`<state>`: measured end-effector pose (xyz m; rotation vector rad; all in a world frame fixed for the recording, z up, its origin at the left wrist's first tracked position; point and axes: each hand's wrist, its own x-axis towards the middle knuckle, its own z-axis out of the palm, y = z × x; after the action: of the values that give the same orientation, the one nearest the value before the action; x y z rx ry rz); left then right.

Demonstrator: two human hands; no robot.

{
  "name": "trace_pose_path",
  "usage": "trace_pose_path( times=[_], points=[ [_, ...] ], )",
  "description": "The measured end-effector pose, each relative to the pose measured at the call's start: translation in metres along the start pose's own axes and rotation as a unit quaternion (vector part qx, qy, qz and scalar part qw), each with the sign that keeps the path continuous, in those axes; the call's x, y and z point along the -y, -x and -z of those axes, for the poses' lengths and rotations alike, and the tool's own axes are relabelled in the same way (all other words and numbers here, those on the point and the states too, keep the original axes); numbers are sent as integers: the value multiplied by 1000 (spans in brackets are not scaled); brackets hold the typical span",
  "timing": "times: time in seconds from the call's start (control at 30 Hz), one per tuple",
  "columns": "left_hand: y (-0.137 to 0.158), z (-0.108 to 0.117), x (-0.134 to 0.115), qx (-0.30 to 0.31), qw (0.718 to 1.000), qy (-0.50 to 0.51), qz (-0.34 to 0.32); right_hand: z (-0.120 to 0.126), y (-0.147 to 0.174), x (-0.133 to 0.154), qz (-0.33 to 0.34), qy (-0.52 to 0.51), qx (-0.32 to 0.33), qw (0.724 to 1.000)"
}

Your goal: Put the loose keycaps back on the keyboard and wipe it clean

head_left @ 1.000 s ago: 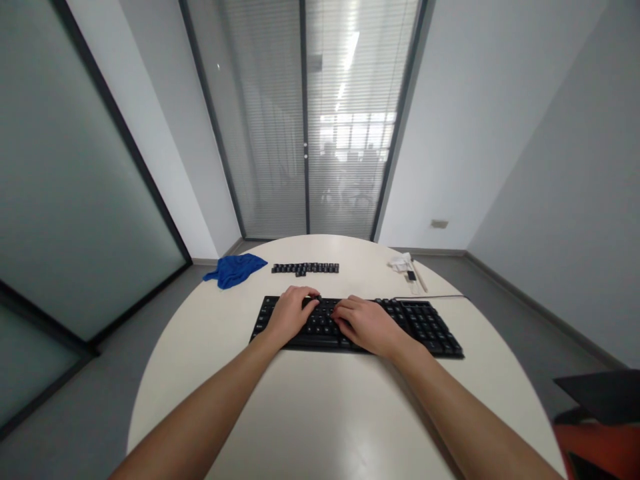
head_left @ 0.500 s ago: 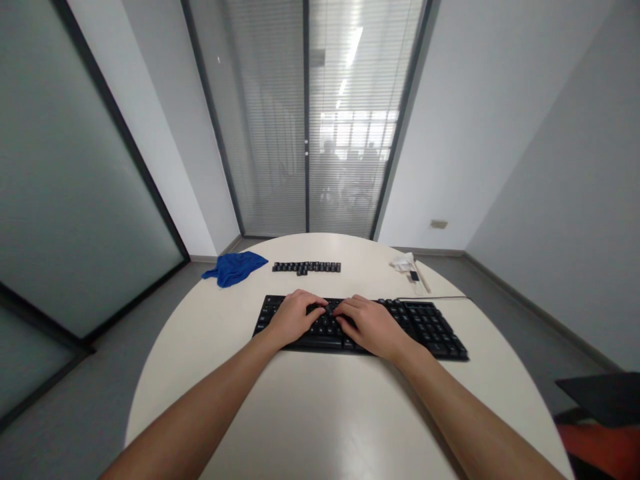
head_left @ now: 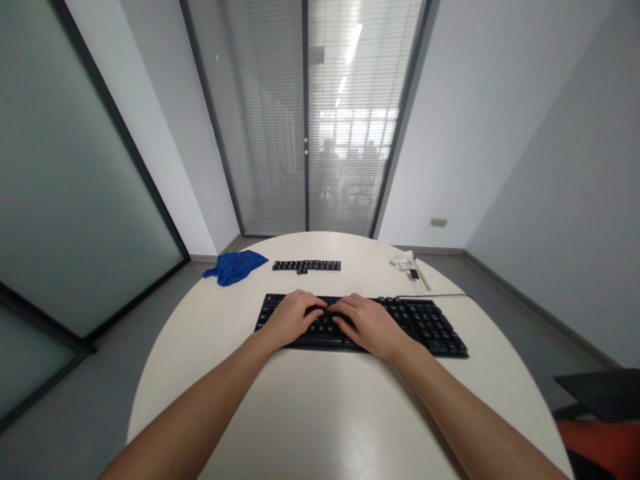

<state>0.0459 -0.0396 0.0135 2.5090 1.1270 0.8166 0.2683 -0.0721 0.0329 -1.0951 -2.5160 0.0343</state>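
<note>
A black keyboard (head_left: pixel 440 333) lies across the middle of the round white table. My left hand (head_left: pixel 291 320) rests over its left-centre keys, thumb and forefinger pointing right with a dark gap between them. From the other side, my right hand (head_left: pixel 373 323) reaches over the centre keys, its fingers bent and slightly apart. The fingertips of both hands nearly meet at the upper middle rows. Whether a small key lies beneath those fingertips cannot be made out. Beyond the keyboard, several loose black keycaps (head_left: pixel 320 265) are lined up in a row.
A crumpled blue cloth (head_left: pixel 235 268) lies at the back left of the table (head_left: pixel 310 413). At the back right are a white crumpled packet (head_left: pixel 401 261) and a slim pale stick (head_left: pixel 423 275). The keyboard's cable (head_left: pixel 435 295) runs off rightward. A black-and-red chair (head_left: pixel 600 427) stands at lower right.
My right fingertips have shifted slightly left, closer to the left hand's fingertips. The left hand stays nearly in place. The keyboard and loose keycaps look unmoved.
</note>
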Motion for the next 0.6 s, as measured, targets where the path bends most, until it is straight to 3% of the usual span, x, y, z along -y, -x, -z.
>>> trace_pose_path(
  times=[0.33,0.6],
  points=[
    [1,-2,2,8,1000,-14,-26,-1,0,0,19,-3,-1,1000],
    [2,0,-1,1,1000,-16,13,0,0,-2,33,14,4,999]
  ],
)
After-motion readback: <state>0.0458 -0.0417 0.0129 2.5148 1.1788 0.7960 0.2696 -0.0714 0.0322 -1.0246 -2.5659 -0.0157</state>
